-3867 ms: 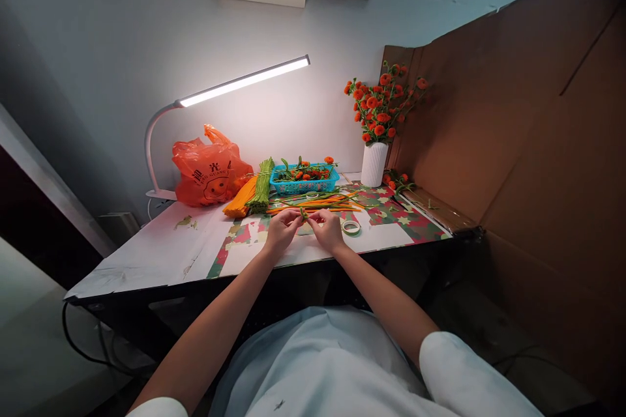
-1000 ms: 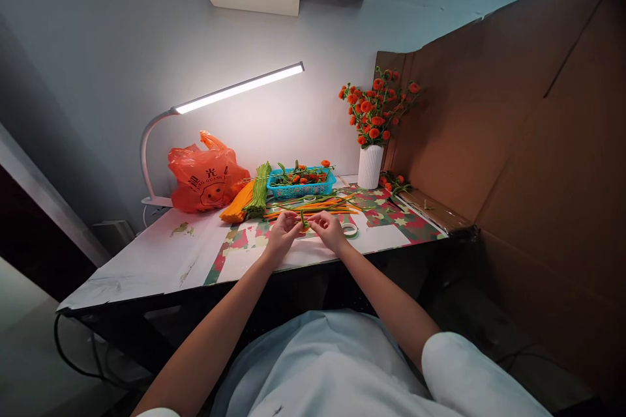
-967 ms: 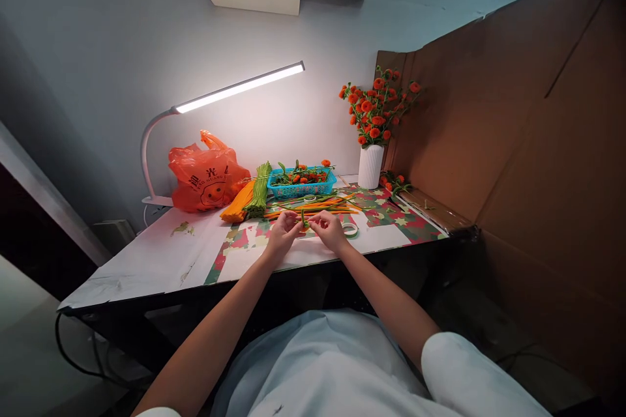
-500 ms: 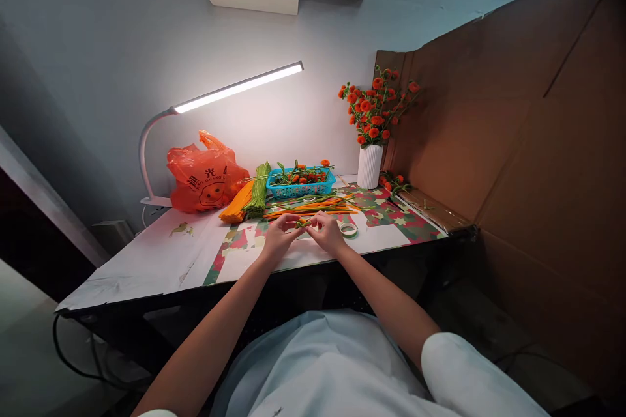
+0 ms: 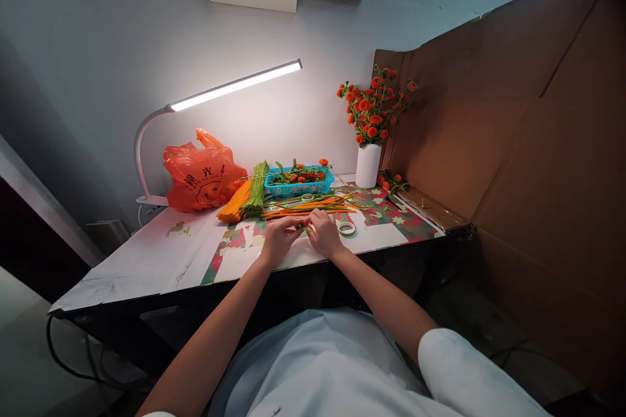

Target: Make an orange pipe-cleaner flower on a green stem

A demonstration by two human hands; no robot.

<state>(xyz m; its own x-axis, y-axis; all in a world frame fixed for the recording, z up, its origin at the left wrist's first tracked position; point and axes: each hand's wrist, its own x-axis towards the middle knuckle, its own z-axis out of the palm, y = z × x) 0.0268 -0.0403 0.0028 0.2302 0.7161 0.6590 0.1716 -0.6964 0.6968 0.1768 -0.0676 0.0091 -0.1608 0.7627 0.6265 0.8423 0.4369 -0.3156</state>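
My left hand point(image 5: 278, 241) and my right hand point(image 5: 323, 234) meet over the near part of the table, fingertips pinched together. Between them is a small green pipe-cleaner piece point(image 5: 304, 228), mostly covered by the fingers; its exact shape is too small to make out. A roll of pale green tape point(image 5: 347, 234) lies just right of my right hand. Loose orange and green pipe cleaners point(image 5: 323, 206) are spread behind both hands. Farther left lie an orange pipe-cleaner bundle point(image 5: 233, 204) and a green pipe-cleaner bundle point(image 5: 256, 190).
Behind the loose stems, a blue basket point(image 5: 299, 190) holds orange flowers and greenery. A white ribbed vase point(image 5: 368, 167) with orange flowers stands back right, before a cardboard wall point(image 5: 513, 143). An orange plastic bag point(image 5: 205, 176) and a lit desk lamp point(image 5: 235, 86) are at left.
My right hand's fingers have curled further over the green piece and hide more of it. Both hands stay in nearly the same place; the view has shifted slightly.
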